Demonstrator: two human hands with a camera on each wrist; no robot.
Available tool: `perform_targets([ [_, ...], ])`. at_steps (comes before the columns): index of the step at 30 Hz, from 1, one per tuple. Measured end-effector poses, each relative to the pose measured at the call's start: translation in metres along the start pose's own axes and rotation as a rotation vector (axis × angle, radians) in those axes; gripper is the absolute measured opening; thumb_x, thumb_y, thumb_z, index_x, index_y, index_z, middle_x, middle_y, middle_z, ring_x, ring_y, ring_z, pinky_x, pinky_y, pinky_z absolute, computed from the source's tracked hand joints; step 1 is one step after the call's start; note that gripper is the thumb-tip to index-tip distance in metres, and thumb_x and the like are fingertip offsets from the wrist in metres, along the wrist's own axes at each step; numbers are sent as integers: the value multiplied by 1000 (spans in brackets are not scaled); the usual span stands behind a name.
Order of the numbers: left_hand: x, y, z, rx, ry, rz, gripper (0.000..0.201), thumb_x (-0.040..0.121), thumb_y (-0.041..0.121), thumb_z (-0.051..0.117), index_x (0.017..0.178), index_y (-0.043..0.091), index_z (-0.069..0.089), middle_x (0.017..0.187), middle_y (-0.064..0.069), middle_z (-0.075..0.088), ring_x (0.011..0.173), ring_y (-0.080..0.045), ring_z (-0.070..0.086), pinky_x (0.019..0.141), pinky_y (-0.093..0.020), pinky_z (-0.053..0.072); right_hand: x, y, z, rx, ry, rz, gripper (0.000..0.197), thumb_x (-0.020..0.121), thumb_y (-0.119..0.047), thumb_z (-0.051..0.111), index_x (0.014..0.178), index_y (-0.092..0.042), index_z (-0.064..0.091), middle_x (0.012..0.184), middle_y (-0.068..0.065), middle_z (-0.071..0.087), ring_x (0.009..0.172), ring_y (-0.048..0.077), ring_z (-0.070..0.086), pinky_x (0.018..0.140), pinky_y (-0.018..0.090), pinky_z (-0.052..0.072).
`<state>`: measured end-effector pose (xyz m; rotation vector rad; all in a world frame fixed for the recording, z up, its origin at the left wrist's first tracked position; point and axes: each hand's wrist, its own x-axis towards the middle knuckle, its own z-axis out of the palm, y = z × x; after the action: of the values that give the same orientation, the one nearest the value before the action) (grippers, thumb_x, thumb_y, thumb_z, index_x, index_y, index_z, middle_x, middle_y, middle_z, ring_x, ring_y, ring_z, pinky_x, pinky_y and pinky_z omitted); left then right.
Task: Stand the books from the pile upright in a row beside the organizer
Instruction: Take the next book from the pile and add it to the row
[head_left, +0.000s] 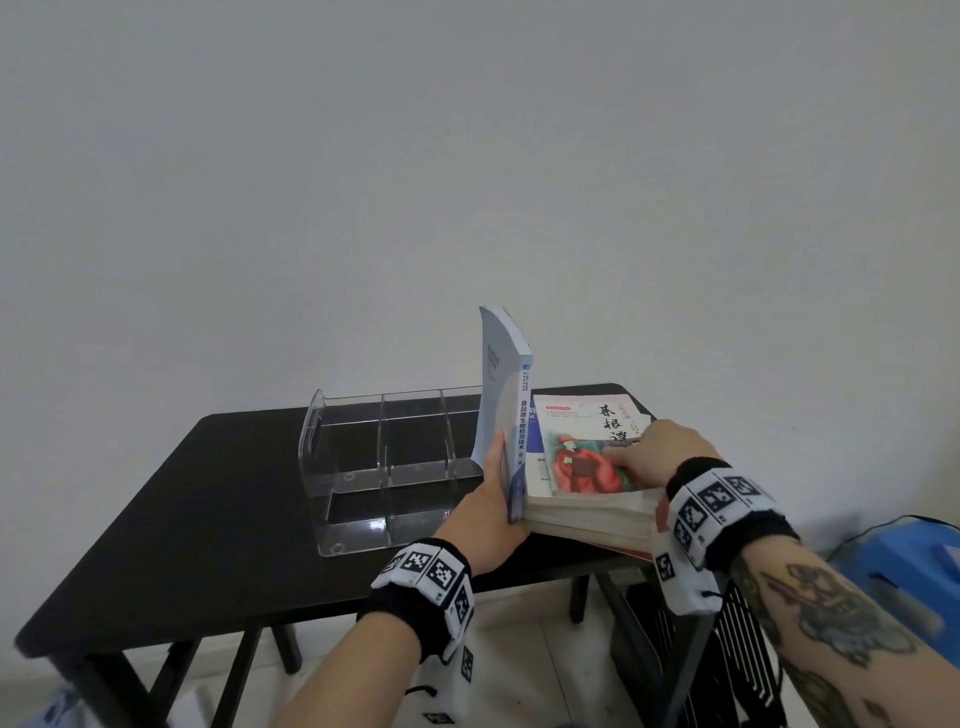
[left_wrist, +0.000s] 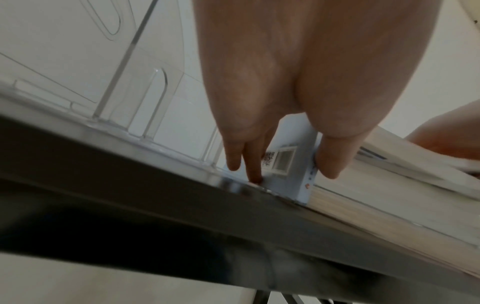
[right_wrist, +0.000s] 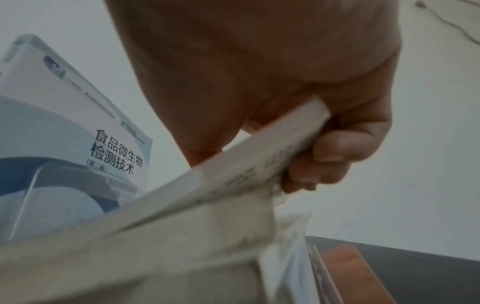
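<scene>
A pale blue book (head_left: 506, 405) stands upright on the black table (head_left: 208, 519), against the right side of the clear organizer (head_left: 384, 457). My left hand (head_left: 493, 499) pinches its lower near corner, thumb on one cover and fingers on the other. In the left wrist view the blue book (left_wrist: 293, 185) touches the tabletop between my left hand's (left_wrist: 285, 170) thumb and fingers. Right of it lies the pile of books (head_left: 592, 514). My right hand (head_left: 660, 452) grips the top book (head_left: 582, 452), which has a red figure on its cover. In the right wrist view my fingers (right_wrist: 335, 152) curl under that book's (right_wrist: 246, 168) raised edge.
The organizer's compartments hold nothing. The pile lies at the table's right front corner, partly over the edge. A blue plastic object (head_left: 914, 561) and a cable sit low at the right. A plain wall stands behind the table.
</scene>
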<state>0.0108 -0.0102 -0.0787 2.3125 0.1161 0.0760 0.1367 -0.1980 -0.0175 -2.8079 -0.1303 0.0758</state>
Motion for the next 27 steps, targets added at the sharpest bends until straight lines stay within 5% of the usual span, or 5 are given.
perform_targets([
  [6, 5, -2, 4, 34, 39, -30, 119, 88, 14, 63, 142, 41, -40, 116, -9, 68, 94, -22, 69, 91, -38, 55, 0, -5, -24, 224, 37, -14, 24, 82, -24, 64, 67, -6, 59, 76, 12, 63, 71, 28, 58, 49, 26, 36],
  [13, 1, 2, 1, 32, 18, -39, 116, 90, 15, 62, 143, 42, -39, 117, -11, 68, 98, -25, 70, 91, -34, 52, -34, -34, -46, 863, 722, -171, 27, 90, -33, 54, 105, -10, 50, 77, 2, 59, 74, 29, 54, 72, 38, 49],
  [16, 0, 3, 0, 47, 19, -26, 113, 93, 17, 60, 145, 35, -38, 117, -13, 68, 97, -26, 70, 91, -36, 54, -43, -49, -54, 1061, 638, -276, 24, 84, -32, 57, 76, -12, 66, 66, 5, 69, 64, 27, 69, 67, 47, 59],
  [23, 2, -2, 3, 25, 26, -14, 113, 92, 17, 60, 138, 43, -40, 112, -10, 70, 91, -24, 71, 88, -35, 55, -79, -85, -52, 1194, 643, -496, 33, 94, -29, 57, 69, -11, 70, 59, 2, 67, 53, 10, 68, 62, 42, 61],
  [27, 2, -3, 4, 15, 37, -39, 113, 92, 18, 61, 146, 40, -35, 106, -10, 71, 90, -25, 71, 80, -28, 50, -98, -98, -40, 1015, 605, -597, 55, 93, -30, 56, 43, -9, 49, 38, -1, 49, 37, 12, 48, 46, 23, 42],
])
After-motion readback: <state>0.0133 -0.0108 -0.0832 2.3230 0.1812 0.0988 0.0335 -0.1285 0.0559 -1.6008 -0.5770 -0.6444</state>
